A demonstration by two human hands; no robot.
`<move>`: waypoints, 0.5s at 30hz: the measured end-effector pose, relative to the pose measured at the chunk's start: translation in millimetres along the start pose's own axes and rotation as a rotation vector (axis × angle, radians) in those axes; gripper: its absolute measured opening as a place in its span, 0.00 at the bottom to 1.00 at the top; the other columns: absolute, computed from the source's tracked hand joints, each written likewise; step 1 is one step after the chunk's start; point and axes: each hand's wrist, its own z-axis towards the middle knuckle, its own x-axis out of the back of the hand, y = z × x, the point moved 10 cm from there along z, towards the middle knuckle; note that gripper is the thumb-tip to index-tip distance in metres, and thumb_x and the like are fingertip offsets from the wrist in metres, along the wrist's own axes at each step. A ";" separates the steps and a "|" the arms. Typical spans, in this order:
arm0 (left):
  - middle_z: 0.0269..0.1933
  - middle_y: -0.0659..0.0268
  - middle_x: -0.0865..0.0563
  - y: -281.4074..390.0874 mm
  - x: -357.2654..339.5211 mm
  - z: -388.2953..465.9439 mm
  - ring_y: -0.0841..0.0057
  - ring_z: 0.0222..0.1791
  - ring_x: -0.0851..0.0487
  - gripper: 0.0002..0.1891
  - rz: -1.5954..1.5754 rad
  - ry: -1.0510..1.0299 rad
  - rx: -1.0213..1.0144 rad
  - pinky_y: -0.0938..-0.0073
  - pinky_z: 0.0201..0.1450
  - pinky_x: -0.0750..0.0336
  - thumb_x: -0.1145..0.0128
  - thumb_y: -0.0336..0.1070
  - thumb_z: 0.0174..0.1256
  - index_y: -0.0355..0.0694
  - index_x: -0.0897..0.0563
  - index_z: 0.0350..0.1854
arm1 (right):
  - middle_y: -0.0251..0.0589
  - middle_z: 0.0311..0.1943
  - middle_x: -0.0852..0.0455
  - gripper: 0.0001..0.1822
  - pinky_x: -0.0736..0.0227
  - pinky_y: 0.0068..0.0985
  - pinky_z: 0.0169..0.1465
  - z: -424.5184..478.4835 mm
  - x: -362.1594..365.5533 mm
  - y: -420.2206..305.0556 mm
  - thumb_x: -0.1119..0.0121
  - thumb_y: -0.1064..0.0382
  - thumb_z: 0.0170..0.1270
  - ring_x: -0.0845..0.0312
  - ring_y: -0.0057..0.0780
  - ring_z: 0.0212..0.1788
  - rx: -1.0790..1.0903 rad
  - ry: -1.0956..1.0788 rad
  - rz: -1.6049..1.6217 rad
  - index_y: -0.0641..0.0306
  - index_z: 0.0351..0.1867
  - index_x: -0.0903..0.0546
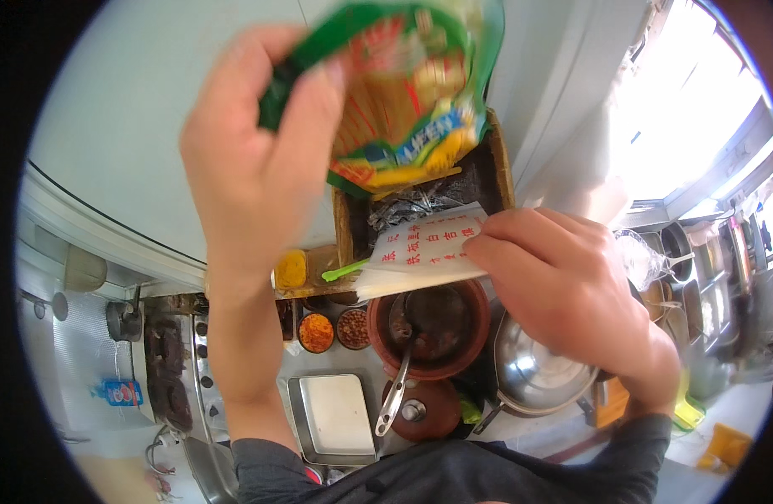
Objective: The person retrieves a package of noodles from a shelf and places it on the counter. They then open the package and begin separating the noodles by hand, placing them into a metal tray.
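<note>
My left hand (260, 132), raised and a little blurred, grips the edge of a green and yellow printed plastic food packet (399, 120). Lower and to the right, my right hand (550, 271) pinches a stack of white paper sleeves (424, 255) with red printed characters. The sleeves lie over the near end of a brown open box (501, 157). Inside that box, dark crinkled plastic (418, 201) shows beneath the packet. A bright green plastic handle (344, 271) pokes out beside the sleeves.
Below the box stands a brown clay pot (481, 315) holding dark liquid and a metal ladle (396, 394). Around it are a round brown lid (440, 419), a lidded steel pan (538, 372), a rectangular metal tray (336, 416), a bowl of orange seasoning (315, 332) and a bowl of peanuts or beans (353, 329).
</note>
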 end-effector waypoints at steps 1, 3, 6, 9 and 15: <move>0.35 0.71 0.18 7.6 -5.6 -6.7 0.83 0.37 0.22 0.08 -0.051 -0.127 -0.007 0.79 0.41 0.27 0.38 0.32 0.72 0.34 0.15 0.46 | 0.41 0.35 0.20 0.14 0.23 0.33 0.33 -3.0 -0.2 0.9 0.36 0.67 0.51 0.18 0.39 0.33 0.012 0.010 -0.011 0.66 0.41 0.18; 0.35 0.67 0.16 13.9 -12.6 -26.8 0.78 0.36 0.18 0.07 -0.129 -0.373 -0.012 0.76 0.41 0.25 0.38 0.31 0.71 0.35 0.16 0.45 | 0.41 0.35 0.20 0.14 0.22 0.34 0.34 -4.5 -1.6 -0.1 0.35 0.67 0.52 0.17 0.40 0.34 -0.011 -0.001 -0.015 0.65 0.42 0.18; 0.38 0.58 0.14 32.3 -17.9 -46.6 0.63 0.37 0.14 0.06 0.063 -0.474 -0.134 0.69 0.42 0.22 0.39 0.30 0.68 0.36 0.16 0.44 | 0.41 0.37 0.20 0.14 0.21 0.36 0.36 -6.1 -0.1 0.0 0.33 0.68 0.56 0.16 0.42 0.37 -0.082 0.001 -0.007 0.63 0.46 0.17; 0.41 0.54 0.13 46.8 -20.5 -54.6 0.55 0.40 0.14 0.07 0.142 -0.566 -0.139 0.63 0.44 0.21 0.40 0.29 0.67 0.36 0.17 0.45 | 0.46 0.49 0.18 0.21 0.18 0.40 0.44 -16.1 17.7 -10.5 0.29 0.63 0.61 0.15 0.48 0.43 -0.166 0.039 0.007 0.61 0.56 0.18; 0.37 0.51 0.13 46.2 -16.0 -43.1 0.54 0.39 0.14 0.13 0.104 -0.552 0.090 0.63 0.42 0.22 0.46 0.31 0.71 0.38 0.16 0.54 | 0.50 0.58 0.20 0.24 0.18 0.41 0.49 -77.8 65.8 -44.1 0.29 0.59 0.64 0.15 0.51 0.45 -0.375 0.073 0.057 0.63 0.60 0.20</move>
